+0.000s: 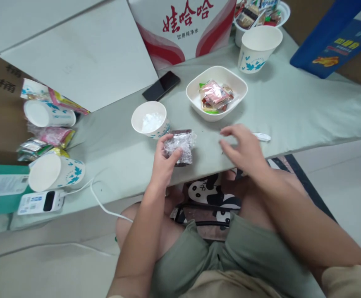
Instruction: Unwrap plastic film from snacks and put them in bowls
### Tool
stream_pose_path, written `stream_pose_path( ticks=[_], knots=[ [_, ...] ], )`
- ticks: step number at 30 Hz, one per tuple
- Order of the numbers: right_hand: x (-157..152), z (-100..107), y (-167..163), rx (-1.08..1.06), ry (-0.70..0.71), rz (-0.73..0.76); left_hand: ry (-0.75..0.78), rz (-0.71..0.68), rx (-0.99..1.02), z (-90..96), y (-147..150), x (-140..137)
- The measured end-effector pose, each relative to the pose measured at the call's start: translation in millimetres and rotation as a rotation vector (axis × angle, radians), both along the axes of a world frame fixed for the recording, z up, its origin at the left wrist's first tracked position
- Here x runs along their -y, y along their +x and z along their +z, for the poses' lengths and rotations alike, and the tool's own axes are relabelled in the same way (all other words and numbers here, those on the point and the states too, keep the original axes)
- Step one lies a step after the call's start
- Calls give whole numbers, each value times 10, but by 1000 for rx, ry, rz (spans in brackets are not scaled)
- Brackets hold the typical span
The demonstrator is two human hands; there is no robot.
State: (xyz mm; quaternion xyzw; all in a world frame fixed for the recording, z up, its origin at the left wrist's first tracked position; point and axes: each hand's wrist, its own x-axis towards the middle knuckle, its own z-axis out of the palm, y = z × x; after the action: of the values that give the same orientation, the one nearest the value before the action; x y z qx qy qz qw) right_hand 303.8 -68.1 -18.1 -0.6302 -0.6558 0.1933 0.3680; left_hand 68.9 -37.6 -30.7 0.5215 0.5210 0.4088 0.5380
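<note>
My left hand (165,159) grips a dark, squarish piece with crinkled clear plastic (184,150) over it, close to the table's front edge. Its fingers hold the left side, with the thumb lying across the plastic. Just behind it stands a paper bowl (134,120) containing crumpled clear plastic. My right hand (240,147) hovers to the right, slightly blurred, thumb and fingers apart and nothing between them. Partly behind that hand lies a small white tool (262,136), its kind unclear. Further back, a white square bowl (194,89) holds several small wrapped snacks (215,94).
A black phone (161,85) lies behind the bowls, before a red-and-white carton (186,37). A paper cup (259,47) stands back right, beside a blue package (332,41). At left are tipped cups (58,171), snack packets (56,136) and a white power bank (40,203) with a cable.
</note>
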Motion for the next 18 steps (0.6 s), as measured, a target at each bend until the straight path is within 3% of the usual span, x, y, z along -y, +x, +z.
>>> stream_pose_path(
  ticks=[3, 6, 8, 10, 12, 15, 18],
  knots=[
    [0, -118, 330, 289, -60, -208, -21, 29, 56, 21, -54, 10],
    [44, -203, 535, 429, -171, -233, 10, 24, 30, 32, -75, 25],
    [91, -192, 573, 410, -197, -221, 24, 23, 16, 36, -76, 24],
    [132, -142, 524, 246, -170, -184, 2, 22, -2, 48, -72, 13],
    [147, -96, 394, -64, -123, -101, -23, -9, -57, 80, -66, -1],
    [95, -92, 120, -497, -129, 18, 17, -173, -193, 155, -47, -13],
    [-14, -114, -112, -600, -208, 96, 45, -367, -243, 213, -16, -3]
  ],
)
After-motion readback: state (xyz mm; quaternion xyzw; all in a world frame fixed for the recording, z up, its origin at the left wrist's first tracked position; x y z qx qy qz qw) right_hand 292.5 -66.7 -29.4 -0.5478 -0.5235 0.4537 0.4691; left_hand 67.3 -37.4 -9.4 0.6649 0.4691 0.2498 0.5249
